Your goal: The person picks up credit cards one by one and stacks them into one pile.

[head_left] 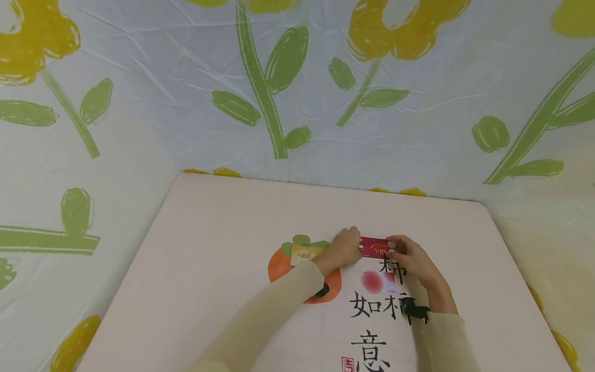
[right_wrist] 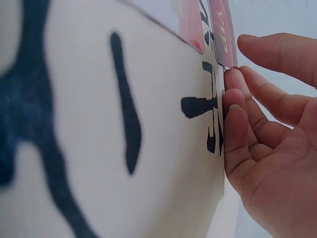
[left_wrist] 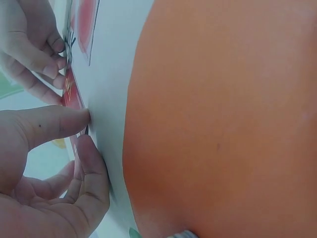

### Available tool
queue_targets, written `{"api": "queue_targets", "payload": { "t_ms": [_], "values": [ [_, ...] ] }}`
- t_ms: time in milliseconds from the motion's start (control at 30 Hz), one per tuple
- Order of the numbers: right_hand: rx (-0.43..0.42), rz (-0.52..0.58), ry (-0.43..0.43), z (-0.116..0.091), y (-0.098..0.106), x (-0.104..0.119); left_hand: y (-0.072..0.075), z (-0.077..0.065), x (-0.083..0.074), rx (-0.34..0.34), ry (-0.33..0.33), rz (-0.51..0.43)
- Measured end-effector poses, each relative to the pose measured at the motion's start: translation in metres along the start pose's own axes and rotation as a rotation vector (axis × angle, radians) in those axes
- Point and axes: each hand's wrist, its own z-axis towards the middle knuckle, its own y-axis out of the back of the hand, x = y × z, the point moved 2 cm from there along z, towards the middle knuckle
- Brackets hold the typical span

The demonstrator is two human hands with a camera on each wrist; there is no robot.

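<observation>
A red card with "VIP" lettering (head_left: 374,247) lies between the two hands, above the top black character on the table. My left hand (head_left: 345,247) pinches its left end; in the left wrist view, the thumb (left_wrist: 64,121) and forefinger come together at that end. My right hand (head_left: 409,254) holds the right end by its fingertips. Seen from the right wrist, those fingers (right_wrist: 235,119) are bent at the edge of the card (right_wrist: 225,32). A pale card with red circles (head_left: 373,282) rests just below, and a gold card (head_left: 301,254) is partly behind the left forearm.
The pale table surface (head_left: 223,227) carries a printed orange persimmon (head_left: 281,266) and several black brush characters (head_left: 367,305). A small red seal mark (head_left: 347,363) is near the bottom. Cloth with yellow flowers and green leaves (head_left: 195,67) hangs behind and at the sides.
</observation>
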Motion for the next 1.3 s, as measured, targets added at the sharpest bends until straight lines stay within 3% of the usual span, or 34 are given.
{"api": "queue_targets", "payload": {
  "t_ms": [200,700,1133,1300],
  "values": [
    [-0.007,0.016,0.012,-0.001,0.000,0.001,-0.001,-0.001,0.002,-0.004,0.015,-0.095],
    [-0.026,0.083,-0.046,-0.004,0.002,0.000,0.002,-0.005,0.010,0.002,0.036,-0.484],
    [-0.026,0.138,-0.071,-0.004,0.001,0.002,0.000,-0.007,0.013,-0.003,0.047,-0.531],
    [-0.030,0.160,-0.083,-0.005,0.000,0.002,0.002,-0.008,0.014,-0.023,-0.001,-0.544]
  ]
}}
